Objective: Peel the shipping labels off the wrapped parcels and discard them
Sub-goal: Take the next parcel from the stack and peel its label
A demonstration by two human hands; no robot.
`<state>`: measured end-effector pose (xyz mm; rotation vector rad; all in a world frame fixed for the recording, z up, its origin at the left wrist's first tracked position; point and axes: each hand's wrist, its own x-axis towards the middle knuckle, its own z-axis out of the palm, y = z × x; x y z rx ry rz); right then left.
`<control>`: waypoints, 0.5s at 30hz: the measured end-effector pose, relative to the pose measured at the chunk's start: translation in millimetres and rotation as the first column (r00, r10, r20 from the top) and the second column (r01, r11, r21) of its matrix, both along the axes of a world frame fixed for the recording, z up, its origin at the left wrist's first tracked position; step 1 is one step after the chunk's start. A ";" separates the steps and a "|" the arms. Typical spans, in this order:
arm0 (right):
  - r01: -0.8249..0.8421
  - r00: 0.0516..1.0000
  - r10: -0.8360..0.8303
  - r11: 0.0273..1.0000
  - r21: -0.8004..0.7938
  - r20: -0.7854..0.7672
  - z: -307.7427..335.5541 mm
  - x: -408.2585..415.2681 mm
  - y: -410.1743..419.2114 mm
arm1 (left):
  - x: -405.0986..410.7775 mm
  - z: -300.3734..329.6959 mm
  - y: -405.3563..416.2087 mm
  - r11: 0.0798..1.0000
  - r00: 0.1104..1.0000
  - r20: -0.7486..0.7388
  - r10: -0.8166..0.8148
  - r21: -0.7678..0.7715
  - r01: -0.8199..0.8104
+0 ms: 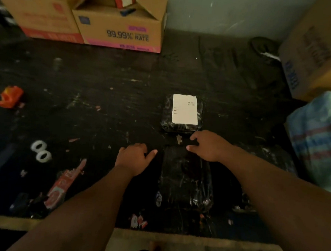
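Dim light falls on a black, scuffed work table (94,114) strewn with scraps of tape and paper. Nearest the person, between the two forearms, lies a large black wrapped parcel (185,180), its long axis running straight away from the body; no label shows on its upper face. To its left lie torn bits of red and white wrapper (60,187).

At the far end of this parcel are both hands. The left hand (133,158) is knuckles up just left of it, fingers curled under and thumb pointing right toward the parcel; whether it holds anything cannot be told. The right hand (206,145) is at the parcel's far right corner, fingers bent down and thumb pointing left; whether they pinch the wrapping cannot be told. A small paper scrap (179,139) lies on the table between the hands.

Just beyond sits a smaller black wrapped parcel (182,114), squarish, with a white shipping label (185,109) flat on top. The label's long axis runs away from the person, tilted slightly right.

Two white tape rolls (40,151) lie well to the left, an orange scrap (9,96) farther left. Cardboard boxes (122,27) stand along the far edge, another box (311,58) at far right, above a striped sack (320,143).
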<state>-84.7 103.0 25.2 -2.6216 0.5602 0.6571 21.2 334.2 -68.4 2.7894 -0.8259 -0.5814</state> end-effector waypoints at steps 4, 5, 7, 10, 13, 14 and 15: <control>0.029 0.999 -0.030 0.999 0.023 0.029 3.6 14.6 -8.7 | 27.3 4.1 -30.9 0.989 0.998 -0.008 0.056 -0.135 -0.057; 0.041 0.998 -0.041 0.999 0.015 0.040 5.2 18.3 -11.1 | 33.4 6.3 -41.3 0.984 0.999 0.003 0.052 -0.171 -0.051; 0.059 0.997 -0.058 0.998 -0.003 0.049 7.2 26.8 -16.9 | 44.8 12.1 -62.6 0.973 1.000 0.015 0.027 -0.230 -0.023; 0.082 0.996 -0.081 0.997 -0.016 0.040 6.5 41.6 -26.6 | 60.4 15.5 -91.3 0.965 1.000 -0.013 -0.021 -0.260 0.017; 0.087 0.993 -0.086 0.996 -0.020 0.081 1.4 64.4 -38.5 | 73.7 13.9 -114.7 0.961 0.998 -0.038 -0.046 -0.274 0.034; 0.088 0.991 -0.085 0.996 -0.020 0.100 -0.1 73.2 -42.2 | 77.1 13.2 -120.9 0.957 0.998 -0.039 -0.051 -0.288 0.038; 0.090 0.989 -0.087 0.996 -0.018 0.124 -1.9 81.7 -46.1 | 79.7 12.3 -126.3 0.952 0.997 -0.036 -0.061 -0.304 0.047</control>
